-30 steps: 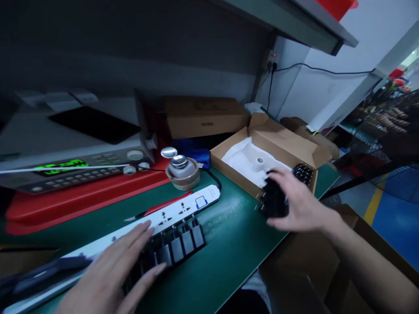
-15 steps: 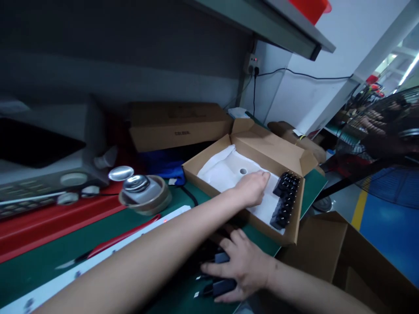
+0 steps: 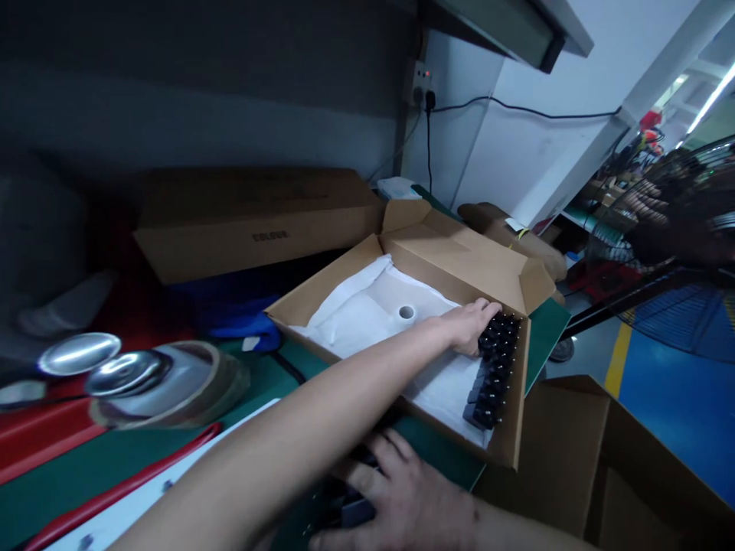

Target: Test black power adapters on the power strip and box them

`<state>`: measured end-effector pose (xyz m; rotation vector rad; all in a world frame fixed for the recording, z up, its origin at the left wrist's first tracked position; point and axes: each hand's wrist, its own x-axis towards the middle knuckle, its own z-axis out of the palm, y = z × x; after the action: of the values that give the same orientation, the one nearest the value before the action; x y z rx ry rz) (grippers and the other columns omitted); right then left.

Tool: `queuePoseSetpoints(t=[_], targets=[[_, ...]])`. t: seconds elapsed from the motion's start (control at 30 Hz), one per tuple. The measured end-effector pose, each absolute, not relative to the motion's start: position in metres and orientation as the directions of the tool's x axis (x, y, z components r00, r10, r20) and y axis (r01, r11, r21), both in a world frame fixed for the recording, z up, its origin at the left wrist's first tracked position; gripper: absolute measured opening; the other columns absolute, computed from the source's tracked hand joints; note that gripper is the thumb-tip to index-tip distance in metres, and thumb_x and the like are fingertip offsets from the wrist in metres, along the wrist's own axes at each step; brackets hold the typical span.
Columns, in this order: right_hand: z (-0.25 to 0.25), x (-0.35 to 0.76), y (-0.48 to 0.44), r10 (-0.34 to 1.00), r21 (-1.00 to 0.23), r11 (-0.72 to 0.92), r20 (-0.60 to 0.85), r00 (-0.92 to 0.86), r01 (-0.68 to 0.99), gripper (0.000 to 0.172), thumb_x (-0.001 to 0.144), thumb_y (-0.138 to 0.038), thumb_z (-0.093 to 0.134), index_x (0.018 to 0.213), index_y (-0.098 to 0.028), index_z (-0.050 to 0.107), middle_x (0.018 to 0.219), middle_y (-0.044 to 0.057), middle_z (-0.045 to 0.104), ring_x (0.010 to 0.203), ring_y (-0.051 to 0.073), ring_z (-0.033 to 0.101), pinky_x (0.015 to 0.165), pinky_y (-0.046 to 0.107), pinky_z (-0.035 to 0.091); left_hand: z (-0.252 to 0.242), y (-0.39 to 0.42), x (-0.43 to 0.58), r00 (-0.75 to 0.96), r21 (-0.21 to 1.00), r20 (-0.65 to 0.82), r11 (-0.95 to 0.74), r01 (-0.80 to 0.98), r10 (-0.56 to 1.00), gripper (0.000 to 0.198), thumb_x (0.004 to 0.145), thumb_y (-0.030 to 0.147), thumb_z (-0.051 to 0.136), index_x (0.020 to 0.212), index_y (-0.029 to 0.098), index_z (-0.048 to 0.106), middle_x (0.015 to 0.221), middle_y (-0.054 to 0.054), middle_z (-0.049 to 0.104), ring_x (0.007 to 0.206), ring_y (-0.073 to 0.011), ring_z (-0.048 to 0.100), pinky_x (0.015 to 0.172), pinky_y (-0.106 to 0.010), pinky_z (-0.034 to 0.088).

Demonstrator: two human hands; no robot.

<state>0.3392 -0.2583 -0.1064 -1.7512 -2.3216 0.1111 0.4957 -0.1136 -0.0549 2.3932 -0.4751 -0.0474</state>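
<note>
My left hand (image 3: 468, 325) reaches into an open cardboard box (image 3: 321, 282), its fingers curled at the far end of a double row of black plug adapters (image 3: 491, 383). It looks closed on one of the adapters there, though the fingers partly hide it. The adapters stand with their metal pins up along the box's right wall. White foam sheeting (image 3: 350, 329) with a round cardboard tube end (image 3: 407, 312) covers the rest of the inside. Below the box, my right hand (image 3: 402, 497) lies with spread fingers over more black adapters (image 3: 357, 511) on the green table, mostly hidden and blurred.
A closed carton (image 3: 258, 222) stands behind a blue cloth (image 3: 241, 306). At left are a tape roll (image 3: 223, 383) with shiny metal discs and a red-handled tool (image 3: 132, 486). A deep carton (image 3: 551, 436) and a fan (image 3: 677, 229) are on the right.
My left hand has moved right, from over the foam sheeting to the row of adapters. My right hand has shifted slightly down and left in view; the camera has moved too.
</note>
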Motion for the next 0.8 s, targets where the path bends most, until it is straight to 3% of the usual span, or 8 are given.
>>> queuePoseSetpoints(t=[0.13, 0.27, 0.37, 0.53, 0.63, 0.8], targets=[[-0.092, 0.343, -0.258, 0.954, -0.272, 0.290, 0.155, -0.256, 0.917, 0.051, 0.097, -0.054, 0.056, 0.145, -0.041, 0.041, 0.167, 0.008, 0.010, 0.149, 0.038, 0.018, 0.110, 0.058, 0.039, -0.063, -0.116, 0.500, 0.923, 0.670, 0.125, -0.655, -0.349, -0.364, 0.091, 0.059, 0.020, 0.076, 0.141, 0.015, 0.037, 0.137, -0.019, 0.048, 0.122, -0.0348, 0.053, 0.101, -0.044, 0.046], [-0.070, 0.347, -0.259, 0.956, -0.323, 0.293, 0.098, -0.276, 0.900, 0.049, 0.097, -0.045, 0.059, 0.143, -0.038, 0.044, 0.168, 0.009, 0.009, 0.151, 0.036, 0.015, 0.112, 0.058, 0.037, -0.063, -0.117, 0.502, 0.950, 0.740, 0.137, -0.608, -0.287, -0.281, 0.091, 0.054, 0.020, 0.079, 0.136, 0.016, 0.039, 0.134, -0.017, 0.050, 0.119, -0.0344, 0.054, 0.100, -0.045, 0.046], [-0.065, 0.347, -0.261, 0.959, -0.343, 0.283, 0.089, -0.269, 0.895, 0.057, 0.092, -0.051, 0.064, 0.144, -0.037, 0.045, 0.166, 0.010, 0.016, 0.148, 0.037, 0.022, 0.112, 0.060, 0.036, -0.046, -0.107, 0.490, 0.984, 0.846, 0.095, -0.510, -0.159, -0.149, 0.100, 0.048, 0.016, 0.081, 0.137, 0.015, 0.036, 0.127, -0.015, 0.052, 0.109, -0.0312, 0.058, 0.095, -0.043, 0.049], [-0.081, 0.343, -0.267, 0.964, -0.348, 0.266, 0.110, -0.243, 0.899, 0.072, 0.084, -0.066, 0.066, 0.146, -0.038, 0.044, 0.164, 0.010, 0.021, 0.145, 0.041, 0.025, 0.112, 0.064, 0.034, 0.000, -0.079, 0.429, 0.999, 0.971, -0.027, -0.237, 0.036, 0.042, 0.123, 0.050, 0.025, 0.082, 0.151, 0.016, 0.012, 0.109, -0.008, 0.057, 0.099, -0.0276, 0.059, 0.089, -0.041, 0.049], [-0.094, 0.342, -0.268, 0.965, -0.358, 0.260, 0.118, -0.233, 0.897, 0.076, 0.080, -0.069, 0.066, 0.147, -0.040, 0.043, 0.166, 0.010, 0.016, 0.146, 0.044, 0.021, 0.109, 0.069, 0.033, 0.017, -0.069, 0.371, 0.985, 0.981, -0.067, -0.169, 0.094, 0.159, 0.116, 0.052, 0.028, 0.082, 0.150, 0.019, 0.020, 0.111, -0.007, 0.057, 0.104, -0.0295, 0.058, 0.091, -0.043, 0.047], [-0.103, 0.343, -0.269, 0.960, -0.268, 0.266, 0.161, -0.229, 0.926, 0.084, 0.068, -0.053, 0.080, 0.145, -0.038, 0.048, 0.166, 0.011, 0.012, 0.145, 0.049, 0.020, 0.106, 0.072, 0.035, 0.025, -0.066, 0.264, 0.947, 0.995, -0.094, 0.060, 0.079, 0.307, 0.108, 0.054, 0.025, 0.081, 0.147, 0.022, 0.026, 0.122, -0.009, 0.057, 0.112, -0.0293, 0.056, 0.093, -0.042, 0.046]])
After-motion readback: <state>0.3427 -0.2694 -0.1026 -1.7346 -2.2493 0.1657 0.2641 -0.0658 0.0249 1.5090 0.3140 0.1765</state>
